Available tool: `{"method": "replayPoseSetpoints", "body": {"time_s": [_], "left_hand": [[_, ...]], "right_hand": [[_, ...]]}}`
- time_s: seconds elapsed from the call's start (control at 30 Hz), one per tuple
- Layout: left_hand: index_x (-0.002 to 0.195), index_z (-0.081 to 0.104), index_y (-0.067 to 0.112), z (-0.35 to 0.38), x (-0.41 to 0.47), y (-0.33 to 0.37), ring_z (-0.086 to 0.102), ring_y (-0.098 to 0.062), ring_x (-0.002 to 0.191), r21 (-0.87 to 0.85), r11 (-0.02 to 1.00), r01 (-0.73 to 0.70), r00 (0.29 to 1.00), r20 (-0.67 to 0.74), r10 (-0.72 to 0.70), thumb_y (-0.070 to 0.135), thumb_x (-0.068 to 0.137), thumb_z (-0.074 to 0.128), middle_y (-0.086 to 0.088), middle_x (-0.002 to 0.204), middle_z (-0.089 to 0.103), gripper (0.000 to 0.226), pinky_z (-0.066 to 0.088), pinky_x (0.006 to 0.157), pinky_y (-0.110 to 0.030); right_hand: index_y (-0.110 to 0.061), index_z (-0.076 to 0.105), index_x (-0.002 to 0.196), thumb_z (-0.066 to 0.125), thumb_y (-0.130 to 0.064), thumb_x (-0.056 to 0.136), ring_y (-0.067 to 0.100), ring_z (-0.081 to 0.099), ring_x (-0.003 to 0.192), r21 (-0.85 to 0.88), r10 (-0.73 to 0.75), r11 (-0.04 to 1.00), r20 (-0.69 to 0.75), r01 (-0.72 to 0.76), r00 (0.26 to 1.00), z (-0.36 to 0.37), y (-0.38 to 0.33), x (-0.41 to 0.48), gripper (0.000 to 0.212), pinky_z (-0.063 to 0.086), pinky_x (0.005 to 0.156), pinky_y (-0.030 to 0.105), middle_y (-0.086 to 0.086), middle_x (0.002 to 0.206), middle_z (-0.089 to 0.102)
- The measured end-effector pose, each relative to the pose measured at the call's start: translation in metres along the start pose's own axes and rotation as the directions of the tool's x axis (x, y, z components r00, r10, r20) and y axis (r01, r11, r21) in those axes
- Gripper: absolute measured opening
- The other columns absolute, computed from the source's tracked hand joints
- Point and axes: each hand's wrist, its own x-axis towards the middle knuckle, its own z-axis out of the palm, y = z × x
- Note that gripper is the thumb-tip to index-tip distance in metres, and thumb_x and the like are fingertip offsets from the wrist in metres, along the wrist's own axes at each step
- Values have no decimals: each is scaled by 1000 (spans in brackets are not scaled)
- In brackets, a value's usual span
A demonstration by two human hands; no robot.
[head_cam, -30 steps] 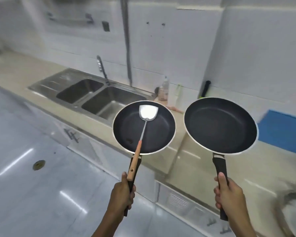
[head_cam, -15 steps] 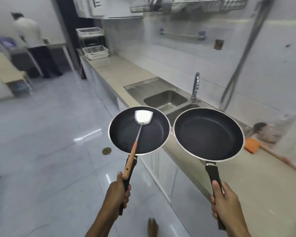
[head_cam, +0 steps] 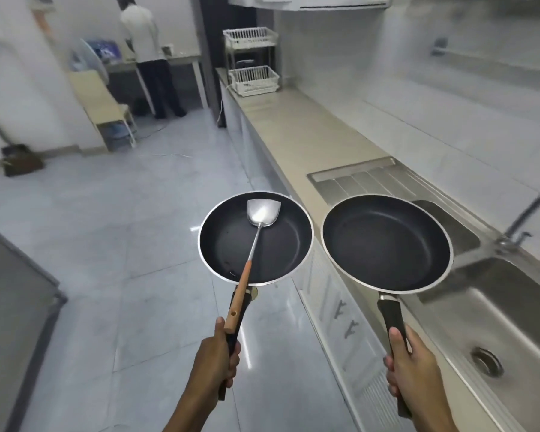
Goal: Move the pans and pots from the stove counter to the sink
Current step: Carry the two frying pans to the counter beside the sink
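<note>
Gripping a pan in each fist, left hand [head_cam: 214, 361] also clamping a spatula [head_cam: 256, 235], right hand [head_cam: 415, 374] holds its pan [head_cam: 387, 244] over the sink [head_cam: 508, 310]; the view has swung left, revealing a drying rack [head_cam: 253, 79].

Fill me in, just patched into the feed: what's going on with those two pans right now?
A person is carrying two dark frying pans along the counter. The left hand grips the smaller pan by its handle, together with a metal spatula whose blade rests inside the pan. The right hand holds the larger pan, which hangs over the edge of the steel sink. Neither pan has been set down yet; both basins look empty where visible.
</note>
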Motion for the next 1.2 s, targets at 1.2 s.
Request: {"method": "replayPoseSetpoints", "body": {"time_s": [1.2], "left_hand": [[58,54,8,78,845,552,38,-18,33,343,919,-196,945,317,83,67,99,24,-2,41,44,78,33,43,-26]], "right_hand": [[-31,61,118,47,-31,106,14,39,40,235,268,951,-306,-201,913,486,-281,693,18,36,40,27,4,56,47]]}}
